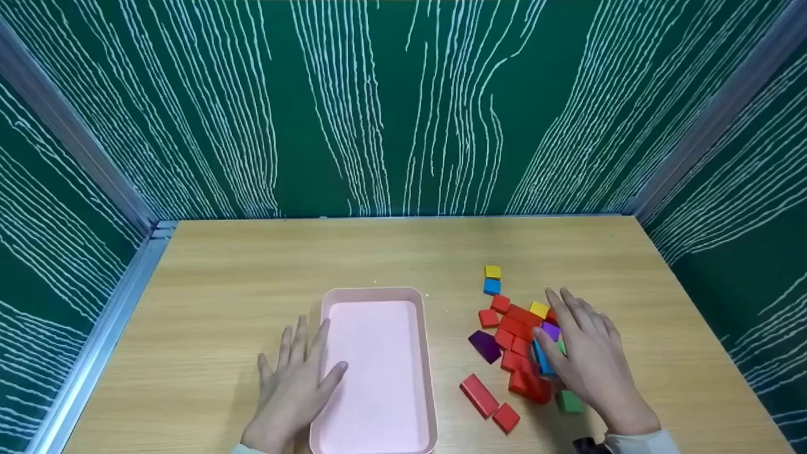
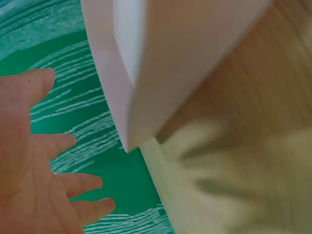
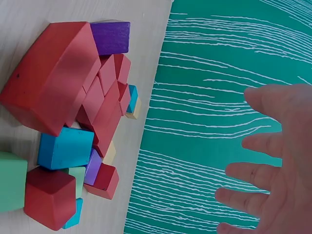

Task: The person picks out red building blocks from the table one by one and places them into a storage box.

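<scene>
My left hand [image 1: 295, 384] is spread at the left side of a pink tray [image 1: 378, 378], fingers extended and thumb over its rim. That tray has nothing in it. In the left wrist view, the hand [image 2: 44, 180] shows straight, parted fingers beside the tray's corner [image 2: 151, 97]. My right hand [image 1: 592, 359] hovers over the right edge of a pile of coloured blocks, its fingers extended and holding nothing. Red blocks [image 1: 520, 325] make up most of the pile; blue, purple, yellow and green ones lie among them. The hand partly hides some of these.
A dark purple block [image 1: 485, 347] lies left of the pile. Nearer me are a red bar [image 1: 479, 395] and a red cube [image 1: 506, 417]. Yellow [image 1: 493, 272] and blue [image 1: 492, 287] blocks sit at the far end. Green walls [image 1: 403, 126] with white lines enclose the wooden table [image 1: 252, 265].
</scene>
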Tool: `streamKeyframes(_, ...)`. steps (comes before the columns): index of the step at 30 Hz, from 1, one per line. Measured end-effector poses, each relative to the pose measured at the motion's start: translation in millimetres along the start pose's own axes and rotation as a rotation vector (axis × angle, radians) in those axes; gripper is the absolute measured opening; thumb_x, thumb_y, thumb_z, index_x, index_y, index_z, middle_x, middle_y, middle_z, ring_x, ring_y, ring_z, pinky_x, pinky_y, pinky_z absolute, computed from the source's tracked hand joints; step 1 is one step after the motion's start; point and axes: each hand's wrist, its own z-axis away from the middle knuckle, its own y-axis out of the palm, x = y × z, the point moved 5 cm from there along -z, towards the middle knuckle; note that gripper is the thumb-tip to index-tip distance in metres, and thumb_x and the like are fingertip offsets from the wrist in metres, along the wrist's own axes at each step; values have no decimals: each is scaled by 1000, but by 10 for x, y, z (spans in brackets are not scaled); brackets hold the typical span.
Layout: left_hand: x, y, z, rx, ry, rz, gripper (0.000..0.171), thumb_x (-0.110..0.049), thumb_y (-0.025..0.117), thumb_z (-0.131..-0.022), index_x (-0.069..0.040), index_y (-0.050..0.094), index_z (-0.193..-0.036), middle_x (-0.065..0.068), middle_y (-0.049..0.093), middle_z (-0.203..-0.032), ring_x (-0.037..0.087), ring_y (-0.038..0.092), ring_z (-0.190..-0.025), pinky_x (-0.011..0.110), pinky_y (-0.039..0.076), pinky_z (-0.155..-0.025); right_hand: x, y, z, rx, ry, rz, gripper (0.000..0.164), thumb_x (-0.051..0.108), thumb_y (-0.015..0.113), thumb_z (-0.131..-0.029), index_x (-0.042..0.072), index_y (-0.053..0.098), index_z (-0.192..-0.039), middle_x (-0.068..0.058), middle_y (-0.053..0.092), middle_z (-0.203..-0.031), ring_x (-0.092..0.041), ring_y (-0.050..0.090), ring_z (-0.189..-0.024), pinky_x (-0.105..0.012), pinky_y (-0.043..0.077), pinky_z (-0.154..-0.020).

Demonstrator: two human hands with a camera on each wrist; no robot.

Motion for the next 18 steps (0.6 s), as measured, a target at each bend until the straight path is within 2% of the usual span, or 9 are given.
streamKeyframes(4, 61, 66, -13, -4, -16, 23, 80, -51, 56, -98, -14, 21, -160, 23, 22, -160, 44, 22, -145, 79, 13, -101, -16, 29, 9, 9, 12, -1, 81, 42, 66, -95, 7, 27, -157, -29, 26, -156, -54, 24, -138, -74, 12, -105)
streamKeyframes(9, 141, 199, -16, 40, -61, 80, 79, -43, 60, -98, -2, 25, -156, 29, 42, -141, 46, 44, -127, 69, 38, -91, -31, 84, 25, 31, 27, 0, 84, 41, 70, -93, 8, 28, -157, -29, 26, -155, -53, 24, -138, -75, 13, -104)
streamKeyframes(13, 206, 277, -28, 65, -96, 96, 61, -35, 59, -99, 4, 43, -143, 23, 54, -114, 39, 57, -101, 55, 48, -74, -44, 112, 38, 34, 31, 7, 83, 42, 71, -92, 7, 30, -156, -29, 28, -154, -53, 25, -137, -75, 14, -104)
streamKeyframes(16, 234, 312, -35, 88, -111, 99, 40, -27, 53, -101, 5, 54, -124, 16, 58, -92, 35, 62, -80, 50, 49, -62, -51, 128, 45, 32, 27, 17, 81, 42, 69, -94, 6, 31, -155, -29, 30, -154, -52, 27, -137, -75, 16, -104)
streamKeyframes(18, 235, 324, -39, 106, -115, 102, 32, -22, 49, -102, 6, 56, -116, 15, 59, -83, 34, 63, -70, 48, 47, -56, -54, 143, 46, 36, 28, 22, 80, 41, 68, -94, 5, 31, -155, -28, 31, -153, -53, 27, -137, -75, 16, -104)
